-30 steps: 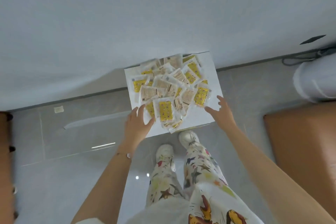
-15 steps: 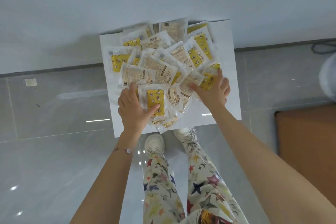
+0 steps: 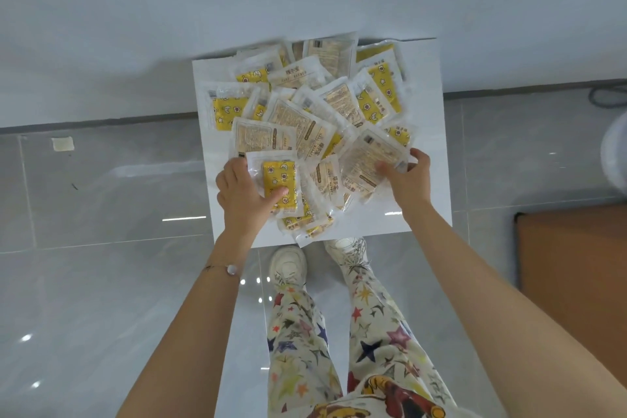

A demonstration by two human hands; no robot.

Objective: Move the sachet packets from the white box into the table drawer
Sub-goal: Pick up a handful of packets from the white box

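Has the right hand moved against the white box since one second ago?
Yes. The right hand left the bare right edge of the white box and went inward onto the pile, gripping a sachet packet.

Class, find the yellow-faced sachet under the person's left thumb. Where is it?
Head view: the yellow-faced sachet sits at the pile's near-left edge on the white box, held by the left hand, left of the tan sachet the right hand grips.

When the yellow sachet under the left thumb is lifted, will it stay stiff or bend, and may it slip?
The yellow sachet looks thin and flat, so probably light and slightly floppy. Its glossy film, lying on other sachets, may slide.
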